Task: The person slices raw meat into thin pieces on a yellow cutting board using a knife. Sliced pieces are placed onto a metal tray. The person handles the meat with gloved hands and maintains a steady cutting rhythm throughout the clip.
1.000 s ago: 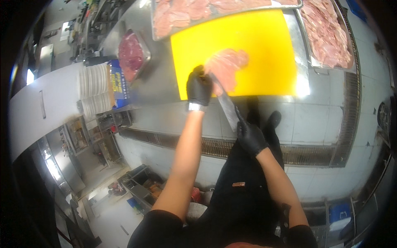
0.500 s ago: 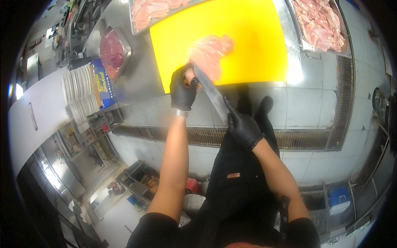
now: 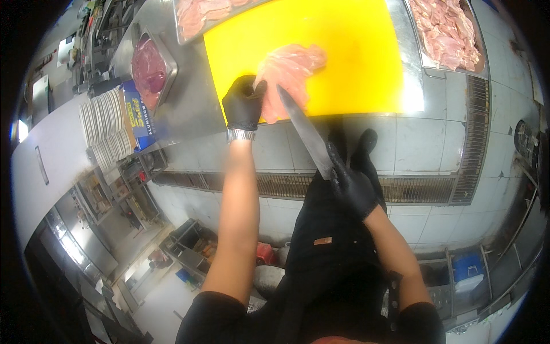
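Observation:
A pale pink slab of raw chicken meat (image 3: 289, 74) lies spread on a yellow cutting board (image 3: 355, 63), its near end at the board's front edge. My left hand (image 3: 243, 104), in a black glove, is at the meat's left edge, fingers curled and thumb against it. In my black-gloved right hand (image 3: 352, 188) is a large kitchen knife (image 3: 306, 133), its handle mostly hidden by the fingers. The blade slants up and left, with its tip over the near part of the meat.
Metal trays of raw meat (image 3: 444, 34) and pale slices (image 3: 209, 12) flank the board. On the left are a tray of dark red meat (image 3: 152, 71), a blue-and-yellow box (image 3: 137, 117) and stacked white plates (image 3: 106, 129). A floor drain grate (image 3: 412, 189) runs below.
The knife has drawn back toward me and to the right, away from my left hand. My left hand has shifted slightly left and up, and the meat's near end now lies flatter.

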`<state>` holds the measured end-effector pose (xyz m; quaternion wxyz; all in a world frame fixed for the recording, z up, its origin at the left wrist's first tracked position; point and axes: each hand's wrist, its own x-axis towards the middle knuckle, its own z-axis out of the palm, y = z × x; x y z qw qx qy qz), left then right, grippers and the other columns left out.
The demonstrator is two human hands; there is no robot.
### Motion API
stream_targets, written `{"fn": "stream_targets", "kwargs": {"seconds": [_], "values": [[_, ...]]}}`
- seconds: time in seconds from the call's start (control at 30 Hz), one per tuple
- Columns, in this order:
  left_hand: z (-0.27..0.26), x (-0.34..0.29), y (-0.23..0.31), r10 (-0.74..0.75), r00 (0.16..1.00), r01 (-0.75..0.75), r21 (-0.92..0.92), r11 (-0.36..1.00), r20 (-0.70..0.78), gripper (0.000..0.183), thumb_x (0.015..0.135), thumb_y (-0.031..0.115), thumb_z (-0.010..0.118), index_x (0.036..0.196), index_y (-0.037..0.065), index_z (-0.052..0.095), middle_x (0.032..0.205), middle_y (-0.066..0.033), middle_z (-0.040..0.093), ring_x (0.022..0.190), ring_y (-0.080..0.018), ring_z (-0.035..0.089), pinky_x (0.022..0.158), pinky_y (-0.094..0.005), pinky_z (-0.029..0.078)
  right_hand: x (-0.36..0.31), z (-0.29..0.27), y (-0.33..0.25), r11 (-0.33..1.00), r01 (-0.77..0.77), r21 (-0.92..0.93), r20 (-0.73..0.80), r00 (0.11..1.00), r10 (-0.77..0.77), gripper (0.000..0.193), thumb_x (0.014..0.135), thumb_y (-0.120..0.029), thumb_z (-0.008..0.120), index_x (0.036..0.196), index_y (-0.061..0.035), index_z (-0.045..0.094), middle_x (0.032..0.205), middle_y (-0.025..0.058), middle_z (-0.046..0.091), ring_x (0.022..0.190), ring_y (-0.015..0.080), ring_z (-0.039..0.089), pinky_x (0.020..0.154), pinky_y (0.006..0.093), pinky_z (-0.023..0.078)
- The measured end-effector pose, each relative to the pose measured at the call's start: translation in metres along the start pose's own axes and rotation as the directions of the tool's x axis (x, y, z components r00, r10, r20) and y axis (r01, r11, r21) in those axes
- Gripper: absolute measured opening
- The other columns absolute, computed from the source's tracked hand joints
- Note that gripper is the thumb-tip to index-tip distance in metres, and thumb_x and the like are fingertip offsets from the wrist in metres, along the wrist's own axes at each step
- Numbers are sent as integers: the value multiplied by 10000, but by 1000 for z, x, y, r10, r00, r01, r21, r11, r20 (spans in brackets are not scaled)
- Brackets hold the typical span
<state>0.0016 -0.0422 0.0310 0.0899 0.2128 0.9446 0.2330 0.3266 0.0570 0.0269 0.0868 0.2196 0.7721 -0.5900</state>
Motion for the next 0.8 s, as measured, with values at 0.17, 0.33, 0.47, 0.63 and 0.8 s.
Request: {"fn": "stream_targets", "kwargs": {"seconds": [0.17,0.33,0.47,0.63,0.8], "values": [[-1,6,-3,75,997,-75,13,997,-16,266,878,243,813,1039,38,764,974,-143,798,851,-295,760,792,-386,590,40,9,-23,998,11,57,-30,1000,-9,741,1003,-61,584,1683,-193,319,938,258,723,794,466,698,701,563,540],[5,2,-6,-43,998,41,-31,999,-54,356,918,270,833,1152,13,758,1074,-160,797,959,-291,763,877,-356,583,65,12,-33,998,-55,-2,0,998,55,727,1014,-83,574,1686,-196,320,916,239,728,793,458,700,728,547,546],[10,-4,-10,-154,987,146,-142,979,-45,387,908,236,851,1179,-18,742,1120,-164,794,1008,-260,758,912,-346,576,75,14,-32,1000,-17,14,-18,1000,17,723,1024,-92,564,1691,-200,308,887,246,721,782,458,699,747,548,546],[13,-10,-12,-91,989,72,-161,984,-113,334,877,238,844,1098,-1,767,986,-170,798,847,-265,762,822,-366,598,79,19,-28,1000,2,27,-18,1000,-2,712,1032,-103,557,1693,-207,310,855,287,700,764,474,692,736,564,542],[-1,-15,0,-100,995,99,-14,995,-27,387,885,241,867,1163,-12,775,1062,-163,814,928,-276,785,872,-367,604,76,30,-25,1000,-16,24,-19,1000,17,707,1036,-116,562,1692,-210,315,863,303,698,769,482,693,738,567,543]]}}
